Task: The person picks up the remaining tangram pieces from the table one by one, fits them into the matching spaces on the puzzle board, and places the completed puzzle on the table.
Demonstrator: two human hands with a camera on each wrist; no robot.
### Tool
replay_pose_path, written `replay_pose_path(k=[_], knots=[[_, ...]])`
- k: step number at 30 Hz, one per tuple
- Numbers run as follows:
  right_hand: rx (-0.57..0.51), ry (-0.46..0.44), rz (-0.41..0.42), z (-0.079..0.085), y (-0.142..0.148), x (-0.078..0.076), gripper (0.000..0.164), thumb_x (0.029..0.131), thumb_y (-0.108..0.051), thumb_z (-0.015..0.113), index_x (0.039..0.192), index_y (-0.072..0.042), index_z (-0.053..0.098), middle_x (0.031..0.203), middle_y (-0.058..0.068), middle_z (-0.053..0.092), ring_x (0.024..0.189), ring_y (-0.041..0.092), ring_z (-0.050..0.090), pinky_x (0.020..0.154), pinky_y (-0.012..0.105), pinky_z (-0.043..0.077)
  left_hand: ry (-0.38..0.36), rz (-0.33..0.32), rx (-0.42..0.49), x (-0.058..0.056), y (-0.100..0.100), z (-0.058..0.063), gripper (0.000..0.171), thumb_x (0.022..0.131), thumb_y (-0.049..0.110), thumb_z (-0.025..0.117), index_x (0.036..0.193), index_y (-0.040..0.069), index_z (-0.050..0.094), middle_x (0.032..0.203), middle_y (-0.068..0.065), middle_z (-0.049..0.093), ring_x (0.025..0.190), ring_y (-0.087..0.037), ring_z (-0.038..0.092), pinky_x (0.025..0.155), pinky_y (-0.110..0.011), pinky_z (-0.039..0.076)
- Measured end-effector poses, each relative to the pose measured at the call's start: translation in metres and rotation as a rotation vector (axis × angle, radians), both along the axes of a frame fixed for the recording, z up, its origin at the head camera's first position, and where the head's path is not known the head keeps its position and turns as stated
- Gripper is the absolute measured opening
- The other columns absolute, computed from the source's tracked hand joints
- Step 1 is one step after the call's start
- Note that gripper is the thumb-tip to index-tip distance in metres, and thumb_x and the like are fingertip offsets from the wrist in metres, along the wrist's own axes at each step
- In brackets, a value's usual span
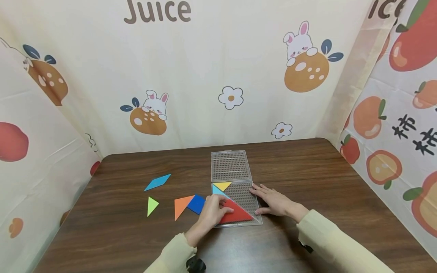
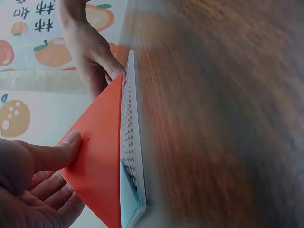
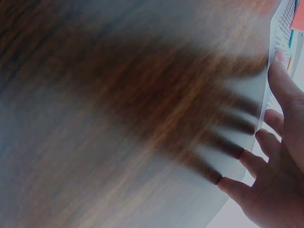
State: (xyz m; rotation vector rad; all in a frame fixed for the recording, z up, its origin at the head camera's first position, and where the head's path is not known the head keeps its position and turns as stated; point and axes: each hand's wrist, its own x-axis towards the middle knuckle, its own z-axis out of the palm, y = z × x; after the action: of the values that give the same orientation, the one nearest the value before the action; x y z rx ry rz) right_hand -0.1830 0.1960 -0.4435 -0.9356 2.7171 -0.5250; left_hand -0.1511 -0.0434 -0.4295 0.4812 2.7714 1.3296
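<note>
A large red triangle is pinched by my left hand; in the left wrist view the thumb lies on its face and the other fingers are behind it. It is over the lower left of a clear, gridded plastic case, tilted above the tray in that view. Beneath it, a light-blue triangle shows partly, and a yellow triangle lies at the tray's top edge. My right hand, fingers spread, touches the case's right edge; the right wrist view shows its thumb at that edge.
The case's gridded lid lies folded back behind the tray. Left of the case are a dark-blue square, an orange triangle, a green triangle and a blue parallelogram. Printed curtains surround the wooden table.
</note>
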Motion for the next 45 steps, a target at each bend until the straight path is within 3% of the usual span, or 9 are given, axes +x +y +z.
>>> replay_pose_path(k=[20,45], knots=[[0.011,-0.011,-0.012,0.001,-0.001,0.000,0.070,0.080,-0.038,0.062,0.134,-0.002,0.036,0.141,0.018,0.024,0.126,0.041,0.022,0.092,0.060,0.024,0.007,-0.024,-0.018,0.000,0.016,-0.006,0.024,0.069,0.009,0.075,0.088,-0.003,0.067,0.079,-0.008,0.065,0.066,-0.013,0.057,0.058,-0.022,0.046],[0.015,-0.015,-0.018,0.000,-0.001,-0.001,0.070,0.080,-0.038,0.061,0.135,-0.003,0.035,0.142,0.017,0.023,0.127,0.040,0.021,0.093,0.059,0.023,-0.004,-0.037,-0.038,0.001,0.019,-0.007,0.018,0.069,0.008,0.075,0.083,0.000,0.068,0.072,-0.004,0.064,0.061,-0.008,0.055,0.054,-0.020,0.044]])
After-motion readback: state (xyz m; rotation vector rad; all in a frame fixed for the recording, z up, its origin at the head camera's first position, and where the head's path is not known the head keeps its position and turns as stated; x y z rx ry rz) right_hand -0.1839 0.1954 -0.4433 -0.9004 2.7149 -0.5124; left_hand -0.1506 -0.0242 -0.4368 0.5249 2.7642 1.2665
